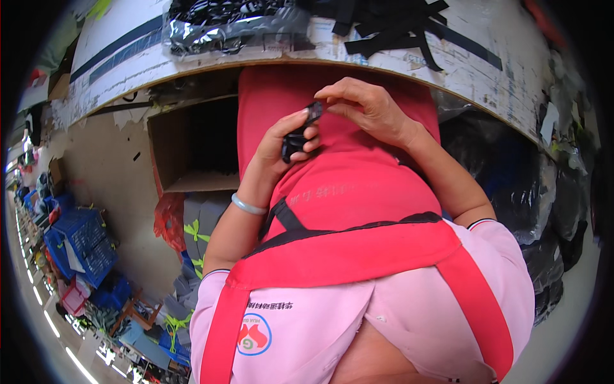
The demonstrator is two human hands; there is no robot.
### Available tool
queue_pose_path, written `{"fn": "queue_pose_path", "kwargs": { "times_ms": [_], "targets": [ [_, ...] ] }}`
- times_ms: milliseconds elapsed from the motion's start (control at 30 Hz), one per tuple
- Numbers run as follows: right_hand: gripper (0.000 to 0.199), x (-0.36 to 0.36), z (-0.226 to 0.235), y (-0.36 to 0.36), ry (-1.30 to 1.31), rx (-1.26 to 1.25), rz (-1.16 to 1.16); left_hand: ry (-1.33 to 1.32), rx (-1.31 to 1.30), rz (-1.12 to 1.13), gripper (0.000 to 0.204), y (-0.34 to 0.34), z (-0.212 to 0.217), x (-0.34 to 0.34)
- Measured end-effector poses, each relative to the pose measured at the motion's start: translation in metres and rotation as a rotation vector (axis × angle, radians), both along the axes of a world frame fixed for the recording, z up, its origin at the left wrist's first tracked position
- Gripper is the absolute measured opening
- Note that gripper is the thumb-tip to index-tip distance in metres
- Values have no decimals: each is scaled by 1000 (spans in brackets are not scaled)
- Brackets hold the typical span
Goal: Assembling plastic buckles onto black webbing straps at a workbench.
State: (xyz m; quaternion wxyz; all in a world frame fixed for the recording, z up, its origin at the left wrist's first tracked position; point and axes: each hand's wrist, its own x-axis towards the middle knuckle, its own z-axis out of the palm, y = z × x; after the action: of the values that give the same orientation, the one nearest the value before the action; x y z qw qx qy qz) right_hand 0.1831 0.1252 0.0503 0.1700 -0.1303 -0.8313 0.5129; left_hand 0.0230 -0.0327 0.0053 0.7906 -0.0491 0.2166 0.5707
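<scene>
My left hand (288, 137), with a pale bracelet (248, 205) on its wrist, is closed around several small black plastic pieces (294, 142) that look like buckles. One black piece (313, 112) sticks up between its thumb and fingers. My right hand (369, 110) is just to the right of that piece. Its fingers are bent, with a gap between the index fingertip and the thumb, and nothing shows in them. Both hands are above my red apron (358, 166), in front of the table edge.
On the worn white table (134, 77) sit a clear bag of black pieces (233, 29) and a heap of black straps (400, 29). An open cardboard box (192, 147) is under it at left. Dark plastic bags (511, 173) lie at right. Blue crates (83, 243) stand further left.
</scene>
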Motion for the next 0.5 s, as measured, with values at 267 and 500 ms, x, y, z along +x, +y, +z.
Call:
{"fn": "queue_pose_path", "kwargs": {
  "times_ms": [267,500],
  "targets": [
    [32,36,7,87,-213,695,-386,-107,83,-40,25,2,6,6],
    [31,17,-21,62,-101,597,-299,-153,-2,30,19,6,1,9]
  ]
}}
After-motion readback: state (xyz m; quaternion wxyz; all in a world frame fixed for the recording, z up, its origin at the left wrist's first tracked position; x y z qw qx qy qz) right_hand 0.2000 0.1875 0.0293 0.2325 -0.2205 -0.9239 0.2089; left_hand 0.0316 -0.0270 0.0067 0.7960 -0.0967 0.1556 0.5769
